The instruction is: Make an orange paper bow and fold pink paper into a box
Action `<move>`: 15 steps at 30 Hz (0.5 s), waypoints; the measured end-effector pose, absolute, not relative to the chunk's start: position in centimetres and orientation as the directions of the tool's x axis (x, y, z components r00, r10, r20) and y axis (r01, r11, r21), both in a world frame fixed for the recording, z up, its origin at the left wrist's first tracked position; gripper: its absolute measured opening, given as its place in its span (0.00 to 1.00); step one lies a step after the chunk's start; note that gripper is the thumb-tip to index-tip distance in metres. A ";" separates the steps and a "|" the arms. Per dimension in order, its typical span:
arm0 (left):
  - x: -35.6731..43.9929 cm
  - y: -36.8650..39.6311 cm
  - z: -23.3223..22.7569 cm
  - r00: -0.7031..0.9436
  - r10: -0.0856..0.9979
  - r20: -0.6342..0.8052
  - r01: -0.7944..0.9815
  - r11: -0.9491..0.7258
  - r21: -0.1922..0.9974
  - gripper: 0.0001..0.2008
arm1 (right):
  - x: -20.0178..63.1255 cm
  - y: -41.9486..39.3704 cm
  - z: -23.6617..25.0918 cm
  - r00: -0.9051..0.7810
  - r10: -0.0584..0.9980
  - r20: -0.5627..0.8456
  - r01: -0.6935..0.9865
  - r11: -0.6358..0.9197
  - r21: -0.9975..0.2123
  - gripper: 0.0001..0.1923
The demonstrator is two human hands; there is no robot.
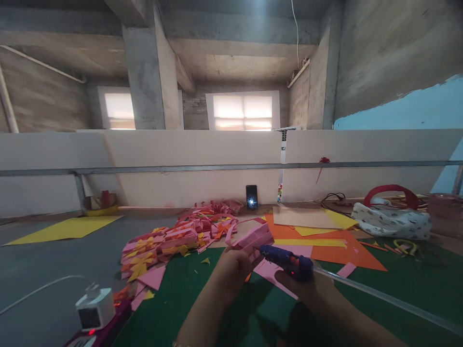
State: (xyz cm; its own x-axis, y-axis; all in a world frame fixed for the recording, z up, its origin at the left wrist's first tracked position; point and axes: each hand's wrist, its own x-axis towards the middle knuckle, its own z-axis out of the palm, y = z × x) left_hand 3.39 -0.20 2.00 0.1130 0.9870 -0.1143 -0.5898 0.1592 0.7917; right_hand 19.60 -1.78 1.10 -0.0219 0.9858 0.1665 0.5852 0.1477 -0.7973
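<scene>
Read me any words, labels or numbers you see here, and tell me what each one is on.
None can be read.
The vertical strip on the white partition has dark marks, too small and blurred.
The phone screen shows only a bright glow.
The white adapter has a dark panel with no legible characters.
The blue glue gun in the right hand and the pink paper piece in the left hand show no print.

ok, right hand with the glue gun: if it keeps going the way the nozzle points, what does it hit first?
Most likely the folded pink paper piece held in the left hand. The glue gun in the right hand points straight at it, though the exact gap is unclear.
</scene>
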 end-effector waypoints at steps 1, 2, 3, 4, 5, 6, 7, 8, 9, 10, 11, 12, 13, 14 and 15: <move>3.4 -0.2 2.0 0.100 0.986 -0.134 -0.582 0.168 0.796 0.31 | 19.7 -1.7 1.0 -0.009 0.983 0.183 0.582 0.154 -0.798 0.12; 3.3 -0.2 2.0 0.087 0.985 -0.150 -0.575 0.173 0.800 0.31 | 19.8 -1.5 0.9 0.000 0.980 0.199 0.579 0.162 -0.799 0.12; 3.3 -0.3 2.0 0.079 0.984 -0.158 -0.570 0.174 0.803 0.31 | 19.9 -1.3 0.8 0.010 0.977 0.214 0.578 0.169 -0.798 0.12; 3.3 -0.3 2.0 0.077 0.984 -0.160 -0.565 0.175 0.806 0.30 | 19.9 -1.2 0.7 0.018 0.975 0.221 0.577 0.170 -0.799 0.12; 3.3 -0.3 2.0 0.074 0.985 -0.159 -0.563 0.172 0.808 0.30 | 19.9 -1.1 0.6 0.017 0.977 0.215 0.575 0.166 -0.801 0.11; 3.3 -0.3 2.0 0.076 0.985 -0.157 -0.565 0.173 0.807 0.29 | 19.9 -1.1 0.5 0.014 0.979 0.203 0.572 0.159 -0.805 0.11; 3.3 -0.2 2.0 0.077 0.985 -0.157 -0.569 0.173 0.804 0.30 | 19.8 -1.1 0.5 0.001 0.982 0.190 0.568 0.156 -0.808 0.11; 3.3 -0.2 1.9 0.073 0.984 -0.161 -0.574 0.173 0.800 0.30 | 19.7 -1.2 0.5 -0.011 0.983 0.183 0.567 0.157 -0.809 0.10; 3.3 -0.2 1.9 0.065 0.984 -0.166 -0.578 0.173 0.798 0.30 | 19.7 -1.2 0.6 -0.015 0.983 0.180 0.570 0.157 -0.807 0.11; 3.3 -0.2 1.9 0.059 0.984 -0.168 -0.581 0.170 0.796 0.30 | 19.7 -1.2 0.6 -0.008 0.983 0.184 0.575 0.155 -0.804 0.11; 3.3 -0.2 1.9 0.055 0.984 -0.168 -0.581 0.168 0.796 0.30 | 19.7 -1.2 0.7 0.007 0.982 0.187 0.581 0.148 -0.800 0.12; 3.3 -0.2 1.9 0.052 0.985 -0.163 -0.581 0.163 0.798 0.30 | 19.8 -1.2 0.7 0.020 0.981 0.191 0.587 0.143 -0.797 0.13; 3.3 -0.2 1.8 0.053 0.986 -0.157 -0.580 0.158 0.799 0.29 | 19.8 -1.2 0.7 0.025 0.980 0.196 0.593 0.144 -0.792 0.14; 3.3 -0.3 1.8 0.060 0.987 -0.148 -0.578 0.155 0.801 0.29 | 19.8 -1.2 0.6 0.023 0.979 0.200 0.597 0.147 -0.788 0.13; 3.3 -0.4 1.8 0.068 0.988 -0.138 -0.578 0.152 0.802 0.28 | 19.7 -1.2 0.6 0.011 0.980 0.200 0.601 0.153 -0.784 0.13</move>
State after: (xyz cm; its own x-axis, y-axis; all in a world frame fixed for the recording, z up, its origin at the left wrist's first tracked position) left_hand 3.30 -0.36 1.81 0.0684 0.9880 -0.1381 -0.5777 0.1521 0.8020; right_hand 19.71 -1.24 0.64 0.0114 0.9798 0.1999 0.6014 0.1530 -0.7842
